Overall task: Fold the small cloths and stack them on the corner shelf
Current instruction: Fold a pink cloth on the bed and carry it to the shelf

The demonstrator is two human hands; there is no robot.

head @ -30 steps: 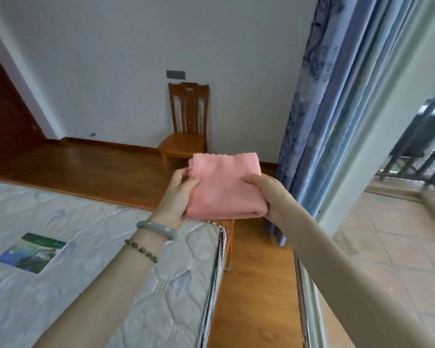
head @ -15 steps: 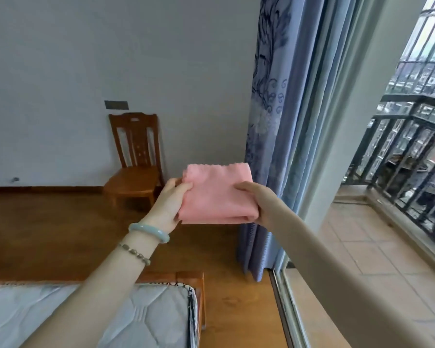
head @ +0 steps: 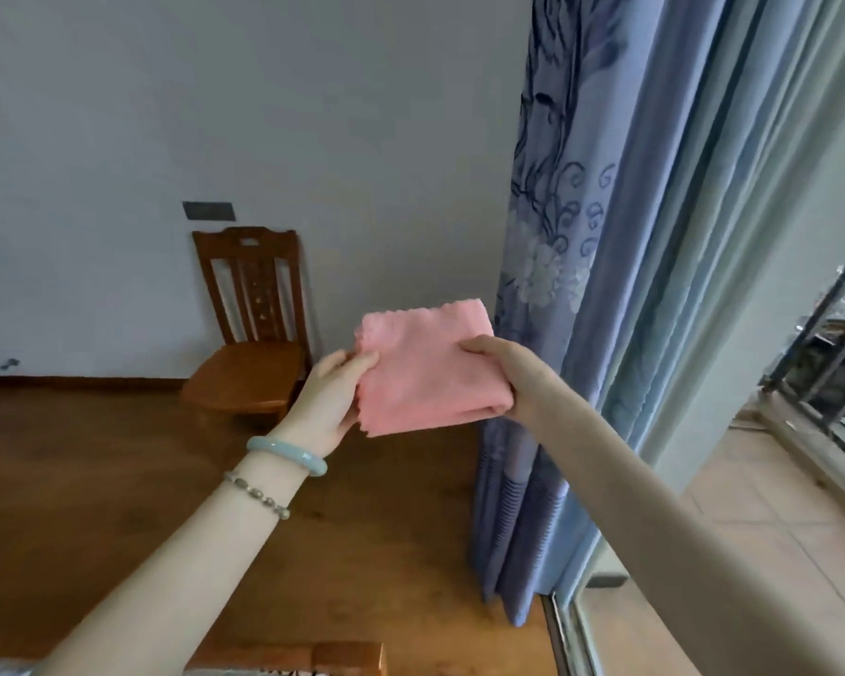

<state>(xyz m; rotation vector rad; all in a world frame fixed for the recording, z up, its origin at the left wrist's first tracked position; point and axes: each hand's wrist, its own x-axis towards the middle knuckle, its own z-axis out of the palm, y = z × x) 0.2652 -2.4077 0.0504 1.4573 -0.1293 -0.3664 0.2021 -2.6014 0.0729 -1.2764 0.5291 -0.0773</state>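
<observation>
A blue curtain [head: 581,295] hangs right of a wooden chair [head: 252,356]. In the air before them is the folded pink cloth [head: 425,378], its left edge pinched by the left hand [head: 330,402], its right edge gripped by the right hand [head: 506,375].

We see soft daylight entering from the right past the blue patterned fabric curtain [head: 581,285]; the edges bow, and the picture is slightly soft.
</observation>
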